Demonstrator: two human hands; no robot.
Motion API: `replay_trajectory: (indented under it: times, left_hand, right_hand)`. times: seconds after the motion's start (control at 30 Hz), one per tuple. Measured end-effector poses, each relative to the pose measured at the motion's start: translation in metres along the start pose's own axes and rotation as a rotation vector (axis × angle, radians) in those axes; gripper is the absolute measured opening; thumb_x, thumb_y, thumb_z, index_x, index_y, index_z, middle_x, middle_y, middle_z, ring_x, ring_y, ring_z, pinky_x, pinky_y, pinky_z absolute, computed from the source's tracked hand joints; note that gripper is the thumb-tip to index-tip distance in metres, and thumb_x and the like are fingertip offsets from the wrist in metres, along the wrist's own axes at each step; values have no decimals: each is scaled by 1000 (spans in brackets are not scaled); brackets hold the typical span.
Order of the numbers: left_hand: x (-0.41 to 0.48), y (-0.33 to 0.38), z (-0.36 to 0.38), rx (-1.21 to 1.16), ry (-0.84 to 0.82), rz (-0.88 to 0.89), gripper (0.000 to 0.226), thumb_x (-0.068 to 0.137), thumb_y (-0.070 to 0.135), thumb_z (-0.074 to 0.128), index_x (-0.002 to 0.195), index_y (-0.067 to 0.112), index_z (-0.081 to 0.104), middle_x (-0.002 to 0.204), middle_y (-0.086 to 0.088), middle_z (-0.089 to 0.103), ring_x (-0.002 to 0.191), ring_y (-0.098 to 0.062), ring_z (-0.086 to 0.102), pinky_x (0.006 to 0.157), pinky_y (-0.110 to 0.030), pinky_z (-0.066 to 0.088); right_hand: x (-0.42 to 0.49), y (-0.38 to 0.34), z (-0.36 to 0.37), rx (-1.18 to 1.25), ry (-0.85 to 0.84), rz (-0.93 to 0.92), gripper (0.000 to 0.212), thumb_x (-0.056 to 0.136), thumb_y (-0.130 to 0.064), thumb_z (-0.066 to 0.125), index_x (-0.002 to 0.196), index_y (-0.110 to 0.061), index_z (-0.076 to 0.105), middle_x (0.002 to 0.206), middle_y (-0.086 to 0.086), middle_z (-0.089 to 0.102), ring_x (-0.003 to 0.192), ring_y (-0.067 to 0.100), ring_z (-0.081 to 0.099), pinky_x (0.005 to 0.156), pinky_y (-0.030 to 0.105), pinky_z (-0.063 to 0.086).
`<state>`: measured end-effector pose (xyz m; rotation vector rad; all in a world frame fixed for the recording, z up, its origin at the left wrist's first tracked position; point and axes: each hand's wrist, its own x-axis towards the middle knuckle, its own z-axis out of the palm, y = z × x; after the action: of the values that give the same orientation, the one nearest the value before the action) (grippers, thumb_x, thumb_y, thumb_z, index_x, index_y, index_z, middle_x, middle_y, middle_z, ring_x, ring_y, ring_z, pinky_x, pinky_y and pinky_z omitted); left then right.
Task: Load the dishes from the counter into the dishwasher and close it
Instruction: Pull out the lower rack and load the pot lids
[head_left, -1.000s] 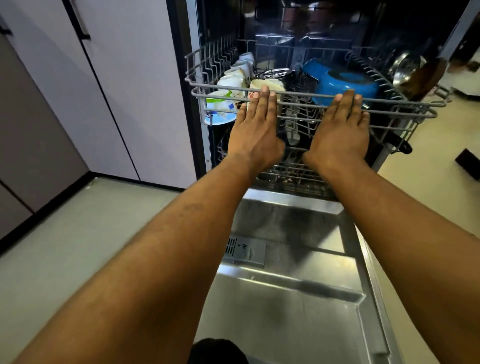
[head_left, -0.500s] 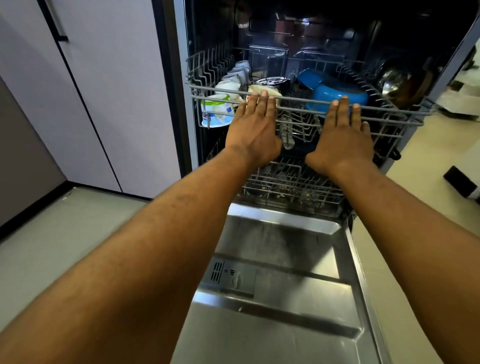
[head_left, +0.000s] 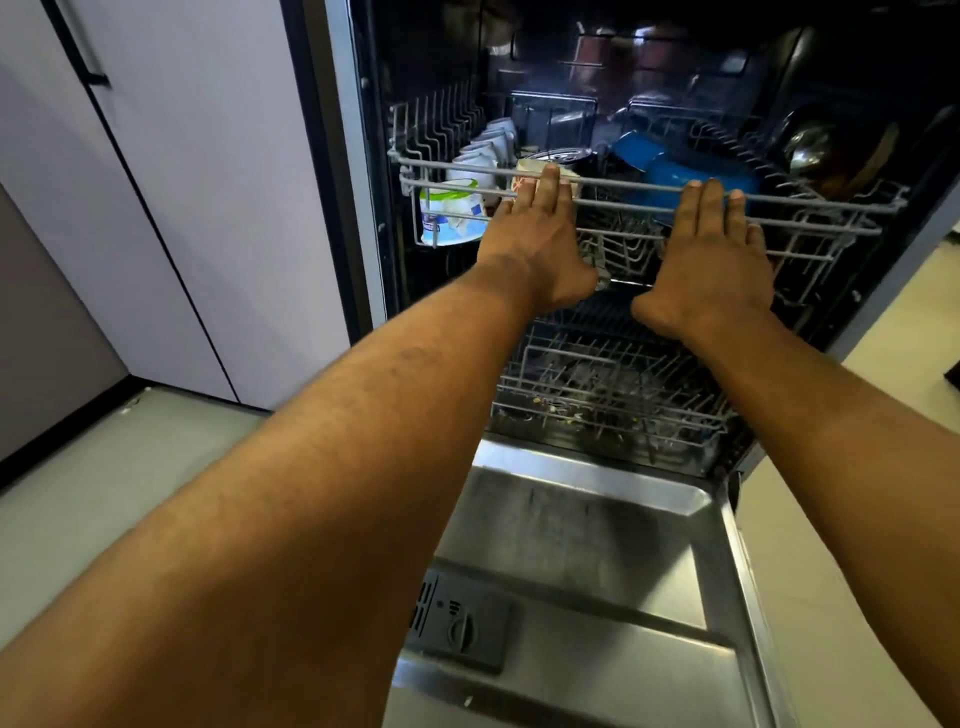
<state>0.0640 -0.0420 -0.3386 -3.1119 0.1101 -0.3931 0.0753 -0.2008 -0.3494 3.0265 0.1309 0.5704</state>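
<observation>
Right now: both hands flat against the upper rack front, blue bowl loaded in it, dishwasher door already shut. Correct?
No. The head view shows the dishwasher door open, folded down below the arms. The rest holds: left hand and right hand flat against the upper rack front, blue bowl inside.

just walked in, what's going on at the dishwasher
A person has both hands flat against the front of the dishwasher's upper rack, left hand and right hand side by side. The rack holds white cups and a blue bowl. The door lies open below, not yet closed.
</observation>
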Motion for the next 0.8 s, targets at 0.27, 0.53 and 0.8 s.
replay_trajectory:
  times: [0.27,0.53,0.8]
  left_hand:
    - [25,-23,-2,116,-42,1,89,97,54,35,155,5,-10,163,-15,-15,151,-31,-10,123,-47,2]
    - [40,-21,4,123,-68,-17,86,98,51,34,154,5,-12,162,-16,-18,151,-30,-6,123,-49,6]
    - [24,-9,-10,84,-86,-30,85,99,45,40,156,4,-7,163,-16,-12,151,-33,-7,123,-48,4]
  right_hand:
    - [24,-13,7,-7,4,-36,114,82,-50,66,153,-6,-12,161,13,-14,148,34,-11,122,46,5]
    - [39,-6,14,-33,-43,-60,115,83,-45,65,151,-6,-18,160,13,-21,147,34,-14,122,45,6]
    - [37,8,-14,43,-210,-110,113,84,-39,68,152,-12,-17,160,6,-22,148,29,-13,121,44,9]
